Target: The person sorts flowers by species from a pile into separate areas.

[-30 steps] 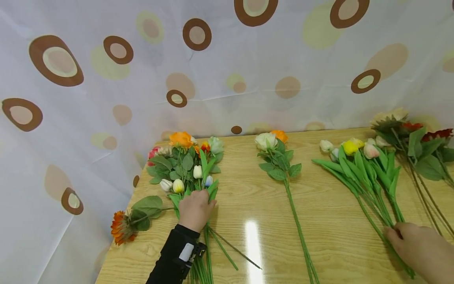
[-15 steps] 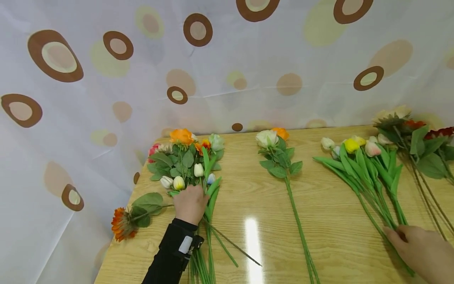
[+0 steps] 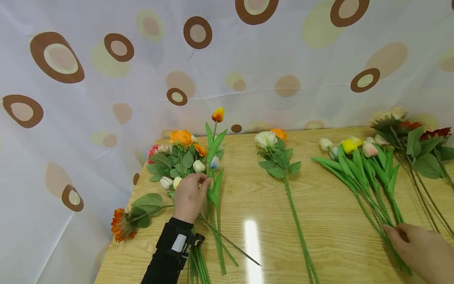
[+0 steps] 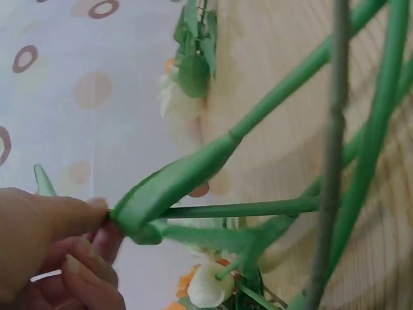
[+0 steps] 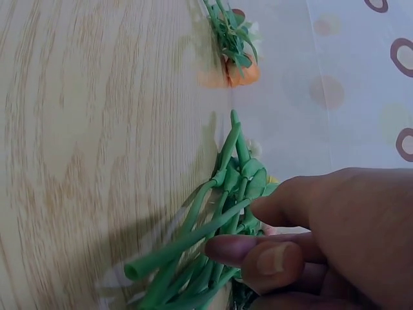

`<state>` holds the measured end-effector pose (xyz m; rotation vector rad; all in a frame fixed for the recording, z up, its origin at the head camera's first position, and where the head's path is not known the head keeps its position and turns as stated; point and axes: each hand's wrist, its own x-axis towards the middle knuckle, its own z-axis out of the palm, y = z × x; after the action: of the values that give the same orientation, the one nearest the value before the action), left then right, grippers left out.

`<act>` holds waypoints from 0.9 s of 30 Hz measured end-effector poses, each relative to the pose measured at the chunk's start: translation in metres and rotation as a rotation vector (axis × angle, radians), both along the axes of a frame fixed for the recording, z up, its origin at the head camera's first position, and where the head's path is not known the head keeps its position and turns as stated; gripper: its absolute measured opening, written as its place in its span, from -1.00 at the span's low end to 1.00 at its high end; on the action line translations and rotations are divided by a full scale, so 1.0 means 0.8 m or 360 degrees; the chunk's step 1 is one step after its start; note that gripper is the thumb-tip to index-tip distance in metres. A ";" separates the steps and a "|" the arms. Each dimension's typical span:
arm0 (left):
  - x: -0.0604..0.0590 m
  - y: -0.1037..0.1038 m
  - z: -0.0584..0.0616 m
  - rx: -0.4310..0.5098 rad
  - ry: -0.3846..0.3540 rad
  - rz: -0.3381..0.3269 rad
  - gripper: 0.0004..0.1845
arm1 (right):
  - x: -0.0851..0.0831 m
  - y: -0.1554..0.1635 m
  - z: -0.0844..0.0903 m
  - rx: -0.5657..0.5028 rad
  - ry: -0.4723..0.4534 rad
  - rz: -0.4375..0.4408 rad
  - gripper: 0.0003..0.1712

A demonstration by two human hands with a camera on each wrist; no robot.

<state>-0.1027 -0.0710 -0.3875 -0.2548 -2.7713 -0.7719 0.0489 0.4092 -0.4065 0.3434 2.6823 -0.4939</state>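
Note:
An orange-and-yellow tulip (image 3: 218, 114) stands raised above the left bunch, its green leaves below the bloom. My left hand (image 3: 190, 197) pinches its stem between thumb and fingertips; the left wrist view shows the fingertips (image 4: 97, 210) closed on the green stem beside a folded leaf (image 4: 174, 184). Under this hand lies the mixed bunch with an orange rose (image 3: 181, 138) and white tulips (image 3: 199, 166). At the right, my right hand (image 3: 420, 248) holds a tulip stem (image 5: 187, 242) low in a bunch of tulips with yellow (image 3: 349, 146) and pink (image 3: 370, 149) blooms.
An orange gerbera-like flower (image 3: 122, 225) lies at the table's left edge. Mid-table lie a white rose (image 3: 266, 139) and an orange bloom (image 3: 279, 134). Dark red flowers (image 3: 435, 134) lie far right. A patterned curtain (image 3: 227, 59) hangs behind the wooden table (image 3: 255, 197).
My left hand has drawn the orange-and-yellow tulip up out of the left bunch, its bloom now against the curtain. The right hand has stayed on the tulips.

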 end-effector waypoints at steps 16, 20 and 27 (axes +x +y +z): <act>0.010 0.019 0.033 0.0885 -0.0190 -0.0220 -0.79 | -0.002 -0.028 0.009 -0.0013 0.0119 0.0070 -0.39; 0.017 0.039 0.037 0.0997 -0.0336 -0.0379 -0.81 | -0.001 -0.060 0.016 -0.0111 0.0290 0.0090 -0.51; 0.048 0.107 0.033 0.0968 -0.0682 -0.0778 -0.84 | -0.004 -0.145 0.026 -0.0699 0.0795 0.0406 -0.84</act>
<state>-0.0641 0.0145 -0.3607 -0.7217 -2.6801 -1.9326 0.0459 0.2929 -0.3855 -0.2826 2.9023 -1.1848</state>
